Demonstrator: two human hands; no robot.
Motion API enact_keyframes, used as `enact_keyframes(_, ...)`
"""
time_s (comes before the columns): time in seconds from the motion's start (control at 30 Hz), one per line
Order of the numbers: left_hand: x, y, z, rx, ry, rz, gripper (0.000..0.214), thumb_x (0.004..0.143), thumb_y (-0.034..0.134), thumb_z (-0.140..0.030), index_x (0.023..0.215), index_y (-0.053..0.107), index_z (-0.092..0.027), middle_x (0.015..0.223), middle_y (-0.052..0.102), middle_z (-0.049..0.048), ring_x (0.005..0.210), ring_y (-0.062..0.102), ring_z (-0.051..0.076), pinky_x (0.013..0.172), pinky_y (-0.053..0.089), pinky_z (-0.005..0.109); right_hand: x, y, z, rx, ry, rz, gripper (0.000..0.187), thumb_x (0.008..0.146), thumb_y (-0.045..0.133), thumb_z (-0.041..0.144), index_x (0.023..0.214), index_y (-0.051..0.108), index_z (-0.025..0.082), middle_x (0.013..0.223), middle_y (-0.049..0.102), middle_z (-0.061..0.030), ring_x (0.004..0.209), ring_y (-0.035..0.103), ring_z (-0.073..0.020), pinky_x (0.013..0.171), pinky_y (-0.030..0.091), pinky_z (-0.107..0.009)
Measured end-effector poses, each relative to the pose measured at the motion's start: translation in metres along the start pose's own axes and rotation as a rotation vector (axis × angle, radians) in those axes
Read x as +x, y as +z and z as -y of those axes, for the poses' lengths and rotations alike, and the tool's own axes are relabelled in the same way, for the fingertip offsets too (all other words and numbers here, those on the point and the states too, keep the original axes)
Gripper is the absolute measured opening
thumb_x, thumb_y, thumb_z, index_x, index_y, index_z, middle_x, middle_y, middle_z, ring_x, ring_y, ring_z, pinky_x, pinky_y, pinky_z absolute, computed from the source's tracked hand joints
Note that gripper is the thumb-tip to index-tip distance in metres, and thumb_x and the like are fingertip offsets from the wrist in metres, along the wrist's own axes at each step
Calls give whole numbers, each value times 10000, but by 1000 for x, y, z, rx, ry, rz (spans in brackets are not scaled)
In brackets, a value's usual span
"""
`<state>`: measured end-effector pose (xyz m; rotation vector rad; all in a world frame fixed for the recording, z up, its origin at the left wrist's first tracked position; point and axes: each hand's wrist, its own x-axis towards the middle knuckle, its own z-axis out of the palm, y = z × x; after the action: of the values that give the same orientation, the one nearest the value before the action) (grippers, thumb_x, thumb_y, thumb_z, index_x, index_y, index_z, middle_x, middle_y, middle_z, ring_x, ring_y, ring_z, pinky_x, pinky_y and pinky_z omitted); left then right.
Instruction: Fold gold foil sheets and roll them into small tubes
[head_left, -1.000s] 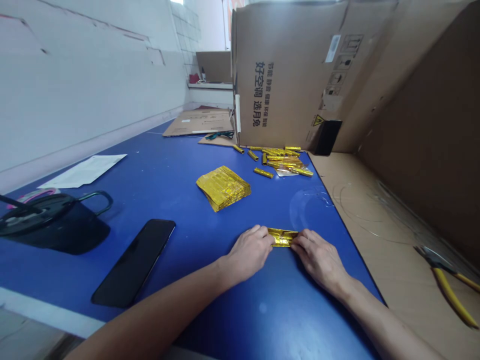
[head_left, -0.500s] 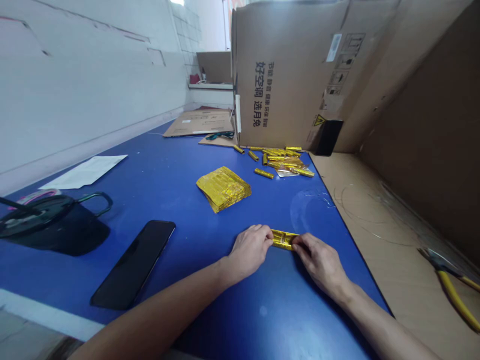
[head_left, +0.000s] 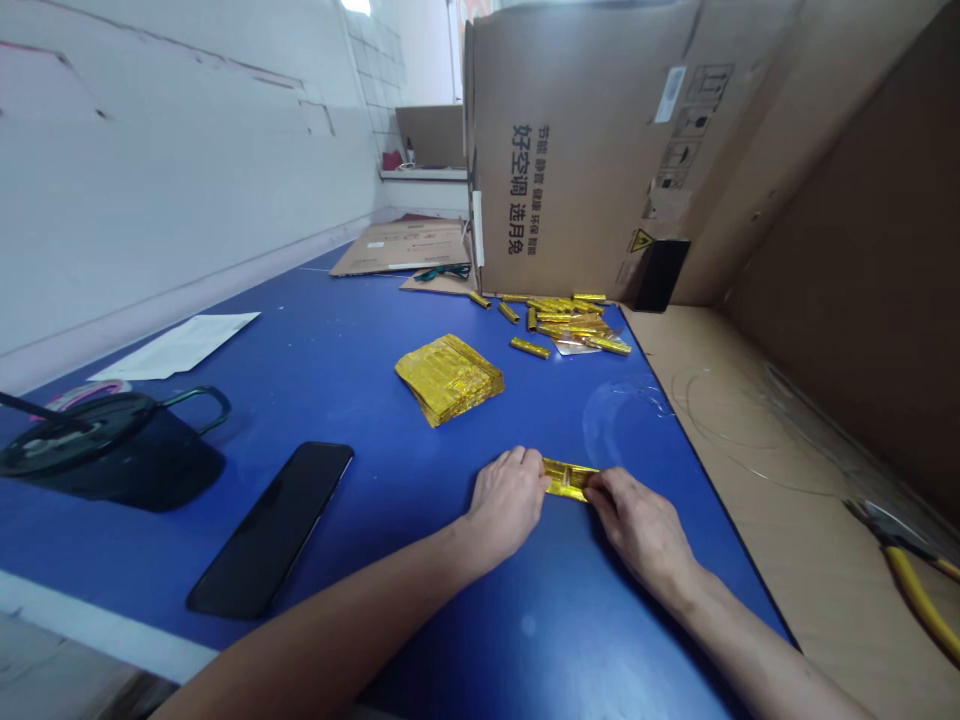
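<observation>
A strip of shiny gold foil (head_left: 568, 479), folded or partly rolled along its length, lies on the blue table between my hands. My left hand (head_left: 510, 503) pinches its left end, with the fingertips partly hidden. At the opposite end, my right hand (head_left: 643, 522) grips the foil between thumb and fingers. Beyond them sits a stack of flat gold foil sheets (head_left: 448, 378). Farther back, by the cardboard box, is a pile of several gold foil rolls (head_left: 574, 318), with one single roll (head_left: 530, 348) lying just in front of it.
A black phone (head_left: 274, 530) and a dark lidded mug (head_left: 120, 445) stand at the left, near a white paper (head_left: 180, 343). A large cardboard box (head_left: 585, 150) rises at the back. Yellow-handled pliers (head_left: 911, 575) and thin wire (head_left: 750, 465) lie on cardboard at the right.
My left hand has rolled slightly forward on the foil strip, and the strip's folds look a little different. Both hands keep their hold; the view has shifted slightly.
</observation>
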<state>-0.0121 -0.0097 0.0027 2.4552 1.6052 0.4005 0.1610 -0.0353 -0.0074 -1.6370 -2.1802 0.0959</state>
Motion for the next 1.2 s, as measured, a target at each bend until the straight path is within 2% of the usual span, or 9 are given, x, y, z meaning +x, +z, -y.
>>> enact_keyframes(0.17,0,1,0,40,9,-10,67,838,427,-232,830,474,-184,843,540,24,794,519,172,711,403,281,-4,0,2,-83,-29,-50,210,860,365,224,777,553,184,726,564,-27,639,546,-142,537,399,-233)
enact_keyframes(0.3,-1,2,0,62,22,-20,72,841,424,-235,831,476,-186,840,536,21,790,518,169,704,408,278,-9,-5,10,-137,-169,-107,255,869,370,230,840,618,179,750,566,-52,681,501,-153,610,393,-253)
enact_keyframes(0.4,-1,3,0,75,36,-31,61,838,432,-232,838,476,-190,835,532,14,784,516,164,696,411,271,-10,-6,17,-175,-234,-77,261,863,377,227,900,631,184,785,578,-65,696,481,-167,655,388,-286)
enact_keyframes(0.57,-1,3,2,98,65,-47,62,837,439,-236,849,482,-192,831,523,12,777,507,161,685,415,267,-10,-4,19,-255,-226,-9,242,844,408,248,906,637,196,797,575,-67,699,474,-184,623,378,-308)
enact_keyframes(0.83,-6,-3,3,171,185,-49,157,859,383,-181,803,529,-172,861,515,46,834,474,186,710,403,303,-8,-7,23,-284,-200,21,203,825,449,241,874,643,210,800,574,-58,726,476,-192,622,371,-312)
enact_keyframes(1.03,-25,-7,-5,205,365,-12,251,860,376,-175,1086,476,-133,1015,544,69,950,461,197,803,368,327,-10,-5,22,-292,-223,-3,216,832,436,238,893,640,207,835,579,-69,760,477,-200,648,382,-317)
enact_keyframes(1.2,-36,-1,-11,223,348,-37,332,864,378,-245,1157,440,-101,1181,485,107,1132,369,230,947,247,381,-10,-5,24,-321,-230,21,216,829,438,215,905,638,191,865,594,-72,762,485,-204,650,386,-321)
